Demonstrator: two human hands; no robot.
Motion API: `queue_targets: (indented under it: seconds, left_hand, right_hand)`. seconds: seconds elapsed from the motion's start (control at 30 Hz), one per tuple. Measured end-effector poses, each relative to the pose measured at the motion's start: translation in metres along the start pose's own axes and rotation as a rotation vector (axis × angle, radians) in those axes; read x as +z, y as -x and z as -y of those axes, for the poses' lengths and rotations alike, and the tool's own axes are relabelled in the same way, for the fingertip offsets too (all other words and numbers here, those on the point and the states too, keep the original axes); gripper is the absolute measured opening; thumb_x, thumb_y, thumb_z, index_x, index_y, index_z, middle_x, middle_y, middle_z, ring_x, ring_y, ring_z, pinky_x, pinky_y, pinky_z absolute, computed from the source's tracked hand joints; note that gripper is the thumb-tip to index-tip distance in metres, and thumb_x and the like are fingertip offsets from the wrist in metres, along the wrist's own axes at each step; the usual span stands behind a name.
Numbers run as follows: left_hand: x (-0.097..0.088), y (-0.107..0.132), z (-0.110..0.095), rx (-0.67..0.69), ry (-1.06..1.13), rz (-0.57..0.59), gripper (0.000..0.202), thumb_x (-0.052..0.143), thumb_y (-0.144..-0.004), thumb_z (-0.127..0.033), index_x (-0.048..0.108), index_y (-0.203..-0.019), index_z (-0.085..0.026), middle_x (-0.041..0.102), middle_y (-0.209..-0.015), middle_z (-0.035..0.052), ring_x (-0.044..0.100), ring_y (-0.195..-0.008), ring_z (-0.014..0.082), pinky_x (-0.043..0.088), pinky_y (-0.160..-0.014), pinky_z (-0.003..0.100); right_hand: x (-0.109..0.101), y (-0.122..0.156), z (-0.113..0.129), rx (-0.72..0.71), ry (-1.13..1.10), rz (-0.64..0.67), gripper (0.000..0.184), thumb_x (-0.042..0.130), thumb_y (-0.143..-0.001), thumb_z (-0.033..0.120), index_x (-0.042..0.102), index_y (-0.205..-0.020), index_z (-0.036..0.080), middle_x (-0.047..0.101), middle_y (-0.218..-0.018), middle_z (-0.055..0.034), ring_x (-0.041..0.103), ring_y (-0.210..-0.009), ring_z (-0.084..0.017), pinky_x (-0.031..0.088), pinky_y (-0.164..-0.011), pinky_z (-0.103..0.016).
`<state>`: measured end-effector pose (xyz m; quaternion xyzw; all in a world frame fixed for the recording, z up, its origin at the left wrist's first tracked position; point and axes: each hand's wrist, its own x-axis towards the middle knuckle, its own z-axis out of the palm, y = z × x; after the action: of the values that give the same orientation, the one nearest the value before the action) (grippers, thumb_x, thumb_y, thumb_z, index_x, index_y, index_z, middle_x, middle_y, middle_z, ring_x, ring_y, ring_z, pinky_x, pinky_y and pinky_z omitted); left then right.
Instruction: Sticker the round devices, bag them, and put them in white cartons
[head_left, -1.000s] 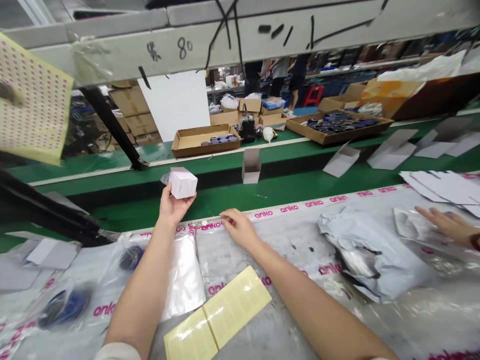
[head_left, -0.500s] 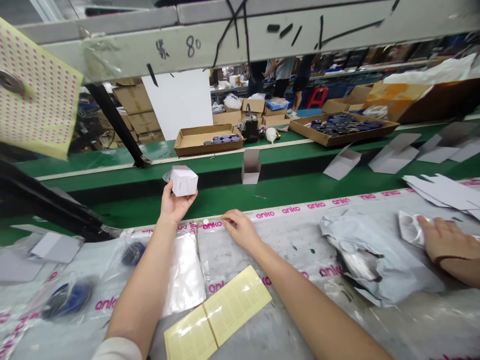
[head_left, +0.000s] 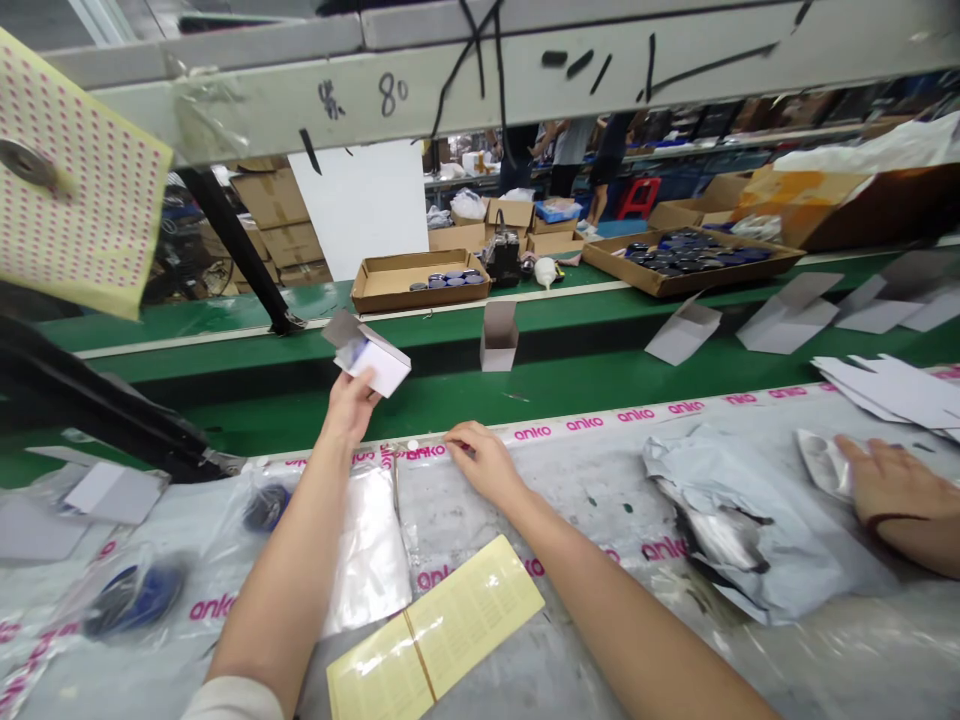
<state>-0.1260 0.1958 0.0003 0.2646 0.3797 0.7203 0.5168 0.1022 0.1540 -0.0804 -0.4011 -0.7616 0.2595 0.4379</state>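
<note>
Got the box (head_left: 388, 370) in my left hand (head_left: 351, 408), tilted over the green belt (head_left: 435, 395), flap (head_left: 346, 328) up. My right hand (head_left: 480, 457) is half-curled by the table (head_left: 581, 480) edge, can't tell if it's holding anything.

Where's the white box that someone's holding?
In the head view, the white box is left of centre, in the left hand, in front of a cardboard tray.

Factory workshop, green bench (head_left: 450, 398), cardboard tray (head_left: 401, 300), stacked cartons (head_left: 276, 215)
</note>
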Motion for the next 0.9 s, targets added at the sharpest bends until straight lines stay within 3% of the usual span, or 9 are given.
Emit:
queue_targets:
  seconds: [0.07,0.13,0.27,0.37,0.5,0.57,0.63,0.73,0.9]
  left_hand:
    - [0.000,0.000,0.005,0.108,-0.076,-0.019,0.063,0.088,-0.048,0.001,0.070,-0.104,-0.021,0.074,-0.106,0.0021,0.062,-0.120,0.0223,0.048,-0.103,0.029]
    - [0.001,0.000,0.010,0.185,-0.138,-0.016,0.073,0.087,-0.043,0.007,0.071,-0.108,-0.022,0.073,-0.111,0.0011,0.059,-0.125,0.0209,0.044,-0.106,0.025]
    - [0.001,0.001,0.015,0.239,-0.215,0.023,0.076,0.089,-0.043,0.003,0.070,-0.112,-0.023,0.070,-0.121,0.0025,0.058,-0.128,0.0221,0.042,-0.109,0.028]
    - [-0.003,0.000,0.019,0.219,-0.250,0.051,0.072,0.090,-0.046,-0.002,0.069,-0.111,-0.022,0.071,-0.118,0.0037,0.061,-0.124,0.0237,0.042,-0.111,0.033]
    - [-0.010,-0.004,0.027,0.170,-0.263,0.087,0.067,0.089,-0.047,-0.004,0.068,-0.108,-0.020,0.073,-0.110,0.0049,0.065,-0.118,0.0254,0.041,-0.113,0.040]
    - [-0.015,-0.006,0.031,0.158,-0.255,0.100,0.069,0.089,-0.044,-0.003,0.067,-0.107,-0.020,0.073,-0.112,0.0054,0.065,-0.117,0.0257,0.040,-0.114,0.041]
    - [-0.021,-0.009,0.034,0.148,-0.249,0.113,0.071,0.089,-0.041,-0.001,0.068,-0.106,-0.019,0.073,-0.113,0.0062,0.065,-0.116,0.0266,0.040,-0.114,0.044]
    - [-0.031,-0.013,0.039,0.127,-0.239,0.126,0.072,0.088,-0.039,0.001,0.069,-0.106,-0.018,0.073,-0.112,0.0077,0.066,-0.114,0.0280,0.040,-0.114,0.048]
    - [-0.045,-0.024,0.047,0.100,-0.204,0.125,0.075,0.087,-0.040,0.002,0.070,-0.110,-0.018,0.072,-0.119,0.0082,0.065,-0.116,0.0280,0.038,-0.116,0.049]
  right_hand:
    - [0.000,0.000,-0.001,-0.010,0.011,0.000,0.016,0.058,-0.091,0.015,0.073,-0.092,0.021,0.071,-0.096,-0.0068,0.066,-0.093,-0.022,0.054,-0.084,-0.035]
    - [0.000,0.001,-0.002,-0.021,0.027,-0.001,0.016,0.058,-0.091,0.015,0.073,-0.093,0.021,0.071,-0.096,-0.0068,0.067,-0.092,-0.021,0.055,-0.083,-0.035]
    - [-0.001,0.002,0.002,-0.061,0.084,0.005,0.018,0.056,-0.093,0.015,0.073,-0.095,0.021,0.072,-0.096,-0.0072,0.067,-0.090,-0.022,0.056,-0.082,-0.036]
    - [0.000,-0.009,0.018,-0.136,0.154,0.026,0.022,0.053,-0.096,0.016,0.073,-0.104,0.022,0.072,-0.106,-0.0092,0.065,-0.101,-0.025,0.054,-0.091,-0.040]
    - [0.010,-0.050,0.046,-0.277,0.279,0.077,0.038,0.051,-0.098,0.014,0.063,-0.133,0.022,0.059,-0.145,-0.0121,0.046,-0.136,-0.030,0.038,-0.112,-0.051]
    - [0.017,-0.075,0.054,-0.335,0.343,0.116,0.045,0.050,-0.096,0.008,0.060,-0.138,0.021,0.053,-0.152,-0.0120,0.039,-0.142,-0.032,0.025,-0.118,-0.058]
    - [0.024,-0.099,0.055,-0.373,0.398,0.161,0.044,0.050,-0.094,0.003,0.064,-0.131,0.022,0.059,-0.145,-0.0127,0.042,-0.138,-0.033,0.018,-0.118,-0.063]
    - [0.032,-0.129,0.049,-0.406,0.476,0.228,0.027,0.055,-0.096,0.008,0.074,-0.107,0.024,0.074,-0.117,-0.0127,0.052,-0.123,-0.034,0.025,-0.111,-0.066]
    - [0.040,-0.166,0.044,-0.395,0.654,0.307,0.021,0.062,-0.097,0.023,0.075,-0.081,0.023,0.073,-0.094,-0.0129,0.056,-0.109,-0.034,0.040,-0.097,-0.052]
